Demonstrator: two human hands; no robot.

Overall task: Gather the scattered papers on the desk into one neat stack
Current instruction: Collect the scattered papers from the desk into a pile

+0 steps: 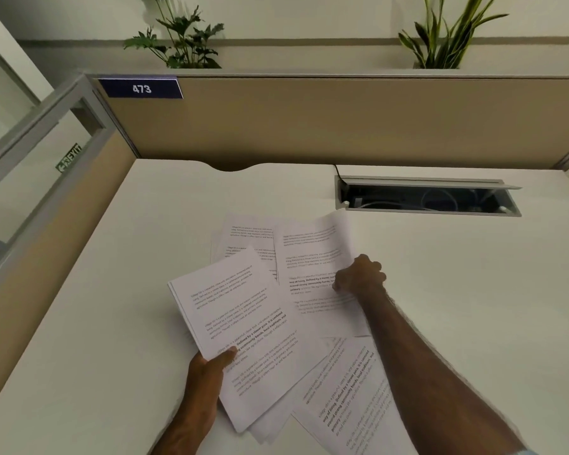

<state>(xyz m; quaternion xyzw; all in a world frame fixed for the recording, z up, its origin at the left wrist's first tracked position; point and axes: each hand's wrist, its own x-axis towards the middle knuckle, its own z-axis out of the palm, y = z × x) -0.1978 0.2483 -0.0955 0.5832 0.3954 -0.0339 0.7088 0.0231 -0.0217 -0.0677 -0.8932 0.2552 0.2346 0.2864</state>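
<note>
Across the middle of the white tabletop [440,290] we find the printed papers spread in overlapping patches, and the gathering is plainly under way but not finished. From the head view, our left hand [207,372] grips a partial stack of sheets [240,343] at its near left edge, thumb on top, the stack angled and partly raised off the surface. Our right hand [360,274] is closed on the right edge of another sheet [312,257] farther off, curling that edge upward; the two hands are well apart. Behind these lie more pages [243,234], flat and overlapped at the far side of the cluster. A further loose sheet [349,389] lies near and to the right, partly under our right forearm.

We judge the step in hand to be collecting the far right sheet. The next move calls for carrying it over onto the stack in the left hand, then picking up the far pages and the near right sheet, and finally squaring all the edges, since the held stack already fans out at its near end.

As for containers, the open cable tray [427,198] sunk into the far tabletop holds coiled cables, and two planters behind the beige partition [342,123] hold a leafy plant [181,37] and a spiky plant [447,37].
</note>
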